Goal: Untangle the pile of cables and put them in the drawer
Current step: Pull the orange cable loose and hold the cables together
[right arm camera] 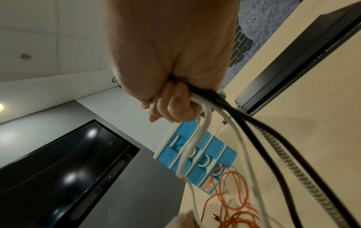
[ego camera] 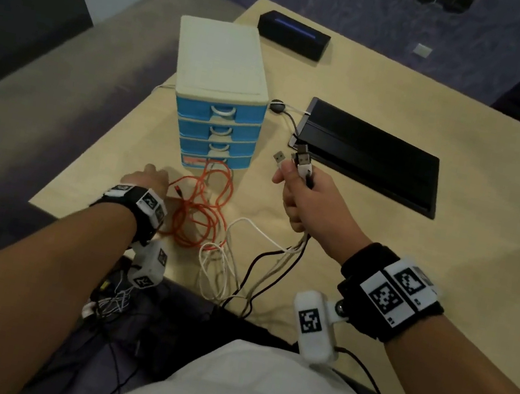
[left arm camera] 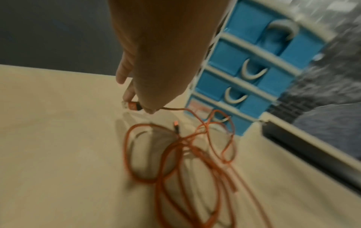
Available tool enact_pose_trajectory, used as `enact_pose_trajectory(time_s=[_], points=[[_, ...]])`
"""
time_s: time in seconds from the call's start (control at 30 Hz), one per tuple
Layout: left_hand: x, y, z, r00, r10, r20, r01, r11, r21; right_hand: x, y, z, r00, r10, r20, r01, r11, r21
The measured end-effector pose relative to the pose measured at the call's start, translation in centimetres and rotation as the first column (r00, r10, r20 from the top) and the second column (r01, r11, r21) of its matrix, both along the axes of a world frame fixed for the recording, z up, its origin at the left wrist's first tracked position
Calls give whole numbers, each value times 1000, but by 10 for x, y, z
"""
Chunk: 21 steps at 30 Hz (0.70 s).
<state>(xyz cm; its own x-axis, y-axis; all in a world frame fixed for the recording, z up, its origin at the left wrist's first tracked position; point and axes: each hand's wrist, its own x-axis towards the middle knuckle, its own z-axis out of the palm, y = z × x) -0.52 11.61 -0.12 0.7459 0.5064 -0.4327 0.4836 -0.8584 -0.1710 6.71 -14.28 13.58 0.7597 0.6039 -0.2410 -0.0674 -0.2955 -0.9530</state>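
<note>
- Held tight in right hand (ego camera: pixel 300 197): white and black cables (ego camera: pixel 253 265), plugs up, at 3 o'clock.
- Pinched by left hand (ego camera: pixel 147 177): orange cable (ego camera: pixel 200 214) plug.
- Drawer unit (ego camera: pixel 220 99) at 12 o'clock, all shut.
- Sorting step; next, probably pull orange free.

left fingertips (ego camera: pixel 151 174) perhaps hidden, drawers (left arm camera: pixel 252 74) blurred

You've got an orange cable (ego camera: pixel 204 211) on a tan table (ego camera: pixel 380 253), white and black cables (ego camera: pixel 260 266), blue drawers (ego camera: pixel 216 132) in a cream cabinet, black-and-white checker tags (ego camera: pixel 397 288).
</note>
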Motion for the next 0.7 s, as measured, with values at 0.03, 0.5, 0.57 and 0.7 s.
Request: enact_pose_trajectory(time_s=[0.03, 0.5, 0.57, 0.7], points=[[5, -3, 8, 998, -16, 65, 16, 1000, 0, 2, 3, -1, 1000, -16, -13, 16, 999, 37], [20, -68, 186, 689, 126, 714, 570, 514, -641, 15, 40, 10, 962, -168, 215, 94, 943, 319], [21, -67, 192, 637, 266, 724, 597, 423, -681, 8, 40, 22, 983, -67, 172, 4, 940, 340], [24, -74, 185, 501, 393, 771, 577, 512, -636, -1, 42, 33, 999, 39, -23, -26, 915, 403]])
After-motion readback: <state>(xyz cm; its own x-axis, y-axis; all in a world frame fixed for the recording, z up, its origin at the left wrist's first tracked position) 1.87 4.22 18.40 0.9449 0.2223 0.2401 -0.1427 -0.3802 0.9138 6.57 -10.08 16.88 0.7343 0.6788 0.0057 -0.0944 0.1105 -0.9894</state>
